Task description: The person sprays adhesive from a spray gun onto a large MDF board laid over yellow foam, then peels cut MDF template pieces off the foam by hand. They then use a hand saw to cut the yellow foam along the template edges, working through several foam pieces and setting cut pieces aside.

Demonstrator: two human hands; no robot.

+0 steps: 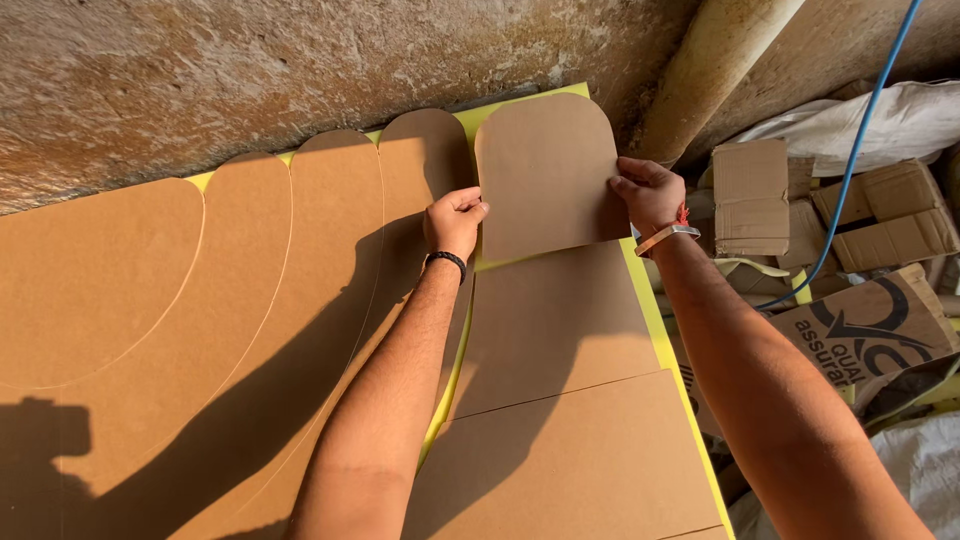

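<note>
An arch-topped brown card panel (545,175) is held at the far end of the work surface, with its rounded end pointing toward the rough plastered wall (250,70). The left hand (455,222) is closed on the panel's left edge, thumb on top; the right hand (650,195) is pinched on its right edge. The panel's near edge overlaps a second flat brown sheet (550,325), and a third sheet (580,465) lies nearer still. A yellow backing (655,325) shows as a thin strip along the right side and between the pieces.

To the left, a row of overlapping arch-shaped panels (250,300) is laid out in a fan, just beside the held piece. Whether adhesive is present on any surface cannot be told.

Risks judged from this position:
- The panel is gripped only at its two side edges. Uneven pressure could skew it, so that its arch would no longer match the neighbouring curves.
- The thin card could be bowed or creased if the hands are pushed toward each other.
- The right edge sits close to the border of the yellow backing; a slip to the right could carry the panel past it, toward the heap of cardboard boxes (860,215) and the blue cable (850,160).
- Strong shadow from the arms falls over the near sheets, so seam lines there could be misread.
- The forearms rest close above the loose sheets; these could be shifted by a brush of the arm.
</note>
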